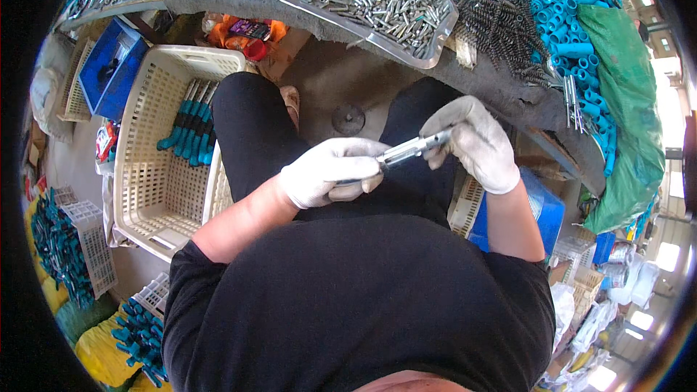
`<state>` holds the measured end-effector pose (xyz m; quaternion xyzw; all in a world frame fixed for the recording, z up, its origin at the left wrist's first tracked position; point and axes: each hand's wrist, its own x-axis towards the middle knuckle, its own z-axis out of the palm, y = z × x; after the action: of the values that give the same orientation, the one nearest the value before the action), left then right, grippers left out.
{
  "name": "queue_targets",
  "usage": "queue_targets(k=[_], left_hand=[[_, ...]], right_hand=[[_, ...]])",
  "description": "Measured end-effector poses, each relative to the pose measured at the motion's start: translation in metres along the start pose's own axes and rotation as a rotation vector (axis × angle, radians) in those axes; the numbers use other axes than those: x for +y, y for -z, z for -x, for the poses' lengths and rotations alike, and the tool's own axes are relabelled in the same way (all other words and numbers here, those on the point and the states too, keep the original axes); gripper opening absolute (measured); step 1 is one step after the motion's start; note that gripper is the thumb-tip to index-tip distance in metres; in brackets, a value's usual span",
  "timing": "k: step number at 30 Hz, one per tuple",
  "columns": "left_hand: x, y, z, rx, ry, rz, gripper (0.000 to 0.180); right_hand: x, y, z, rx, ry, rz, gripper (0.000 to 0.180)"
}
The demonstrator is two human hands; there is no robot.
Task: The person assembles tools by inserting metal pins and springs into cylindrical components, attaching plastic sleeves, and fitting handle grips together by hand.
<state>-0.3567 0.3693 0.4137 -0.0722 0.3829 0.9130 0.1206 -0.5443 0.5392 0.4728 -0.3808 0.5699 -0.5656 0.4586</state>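
- Ahead of you: the table (508, 91), its grey covered edge bowed by the lens.
- Below it: your floor (327, 58), brownish grey and dim between your knees, with a dark round disc (348, 120) lying on it.
- To your left: paler floor, a cream slatted crate (129, 174) and a blue bin (131, 83).
- At your lower left: yellow sacks (98, 352).
- To your right: a green sheet (628, 123) draped at the table's end; beyond it, bright rectangular patches of light (668, 255) along a pale, ribbed surface.

A workshop: bench (497, 92) heaped with springs (501, 36), metal pins (370, 0) and turquoise sleeves (570, 51) (plastic crates (138, 160) nearby)
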Motion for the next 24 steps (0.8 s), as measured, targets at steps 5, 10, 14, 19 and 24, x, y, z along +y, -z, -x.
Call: queue_targets(k=[5, 10, 14, 19, 24], left_hand=[[0.001, 0.005, -0.004, 0.041, -0.004, -0.019, 0.049], [-0.002, 0.015, -0.008, 0.069, 0.1, 0.009, 0.049], [-0.006, 0.019, -0.009, 0.055, 0.092, 0.075, 0.048], [-0.001, 0.018, -0.012, 0.14, 0.06, 0.041, 0.047], [0.002, 0.021, -0.015, 0.129, 0.034, 0.078, 0.048]], right_hand=[[0.039, -0.005, -0.003, 0.238, 0.087, -0.098, 0.039], [0.051, -0.011, -0.005, 0.333, 0.011, -0.084, 0.037], [0.054, -0.009, -0.011, 0.346, -0.035, -0.139, 0.037], [0.059, -0.012, -0.02, 0.288, -0.113, -0.043, 0.037], [0.055, -0.011, -0.027, 0.278, -0.099, -0.134, 0.037]])
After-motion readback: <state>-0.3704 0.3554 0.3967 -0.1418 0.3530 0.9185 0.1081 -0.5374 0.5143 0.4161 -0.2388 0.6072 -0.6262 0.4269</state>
